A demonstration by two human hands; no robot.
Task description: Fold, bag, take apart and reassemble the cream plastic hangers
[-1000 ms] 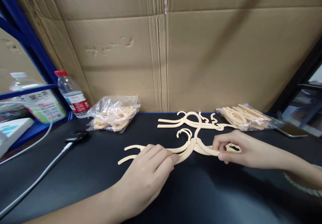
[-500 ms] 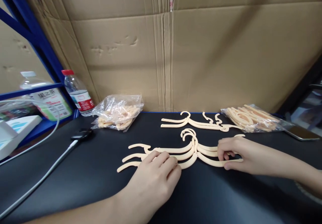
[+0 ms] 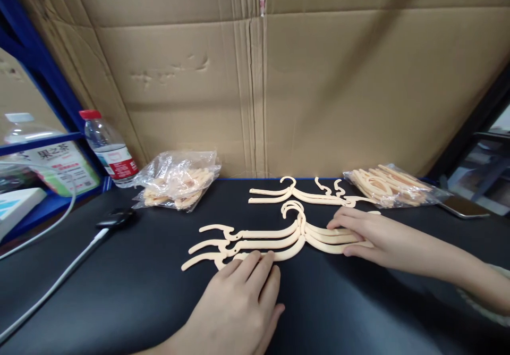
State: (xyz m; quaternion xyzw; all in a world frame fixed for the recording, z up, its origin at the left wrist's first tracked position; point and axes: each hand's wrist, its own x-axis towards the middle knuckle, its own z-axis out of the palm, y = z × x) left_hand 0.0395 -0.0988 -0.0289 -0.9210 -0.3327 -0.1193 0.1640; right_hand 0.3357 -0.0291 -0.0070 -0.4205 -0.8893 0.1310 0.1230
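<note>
Three cream plastic folding hangers (image 3: 271,244) lie overlapped on the black table, their hooks (image 3: 292,209) bunched together at the middle. My left hand (image 3: 243,296) rests its fingertips on the left arm of the nearest hanger. Its fingers are stretched out, with the thumb apart. On the other side, my right hand (image 3: 366,233) closes round the right arms of the hangers, thumb in front and fingers behind. The right ends of the hangers are hidden beneath it. Just behind lie more loose hanger parts (image 3: 319,195), including one hook and two short curved pieces.
A clear bag of hanger parts (image 3: 177,182) lies at the back left and another bag (image 3: 392,185) at the back right, beside a phone (image 3: 464,206). A water bottle (image 3: 109,150), a black device (image 3: 116,218) and its white cable (image 3: 59,283) are on the left. Cardboard (image 3: 319,78) stands behind.
My left hand has drawn back toward me, uncovering the left arms of the two farther hangers. My right hand has slid inward and its fingers have closed over the hanger arms.
</note>
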